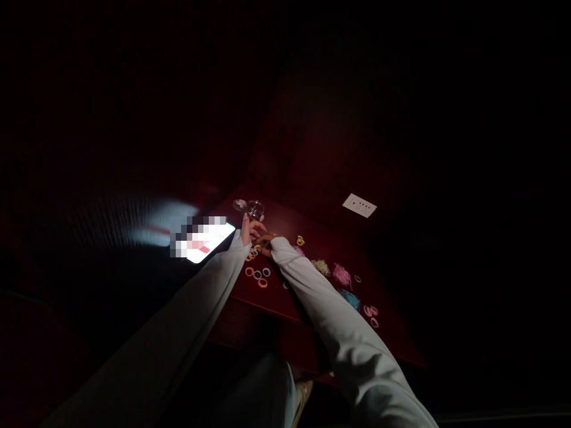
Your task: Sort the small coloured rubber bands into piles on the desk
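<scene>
The scene is very dark. My left hand (pixel 251 230) and my right hand (pixel 266 241) meet over a dark red table (pixel 312 261), both in long pale sleeves. Their fingers are curled together around small coloured elastic rings (pixel 253 251); which hand holds what is too dim to tell. Loose rings (pixel 257 276) lie just below the hands. A clear round container (pixel 255 208) stands right behind my left hand. A lit phone (pixel 209 241) lies to the left of it.
Small heaps of coloured bands (pixel 341 276) and more rings (pixel 371 314) lie along the table's right part. A white wall socket plate (pixel 359 205) shows at the back right. Everything around the table is black.
</scene>
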